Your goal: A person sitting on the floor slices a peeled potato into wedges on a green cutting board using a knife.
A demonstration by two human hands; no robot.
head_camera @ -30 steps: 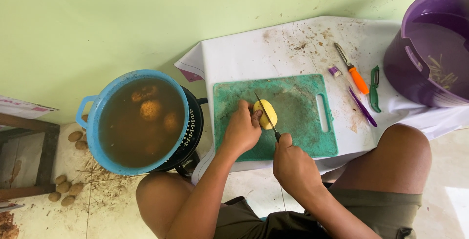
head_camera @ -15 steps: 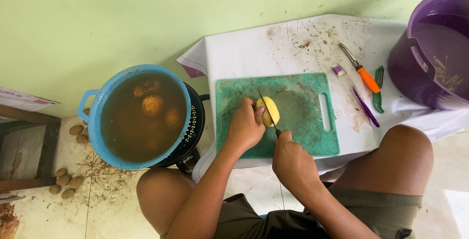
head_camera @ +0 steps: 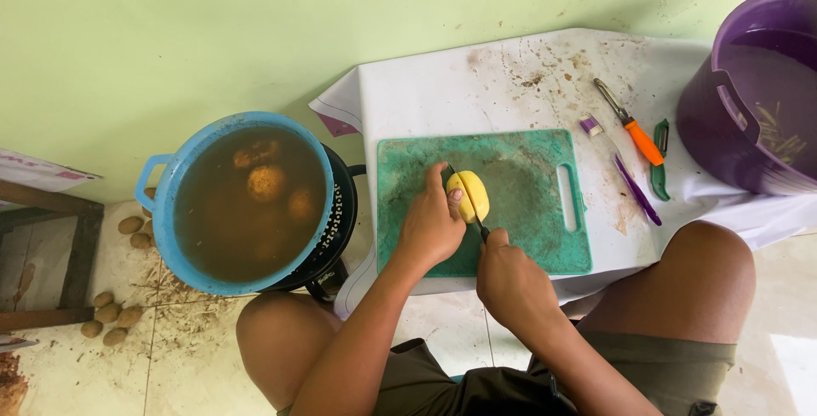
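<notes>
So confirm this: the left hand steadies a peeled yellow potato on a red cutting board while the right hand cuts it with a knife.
The board is wrong. The head view shows a green cutting board, not red. The left hand steadies the peeled yellow potato while the right hand cuts with the knife.

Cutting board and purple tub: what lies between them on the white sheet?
Head view: between the green cutting board and purple tub lie an orange-handled peeler, a green peeler and a purple-handled tool.
</notes>
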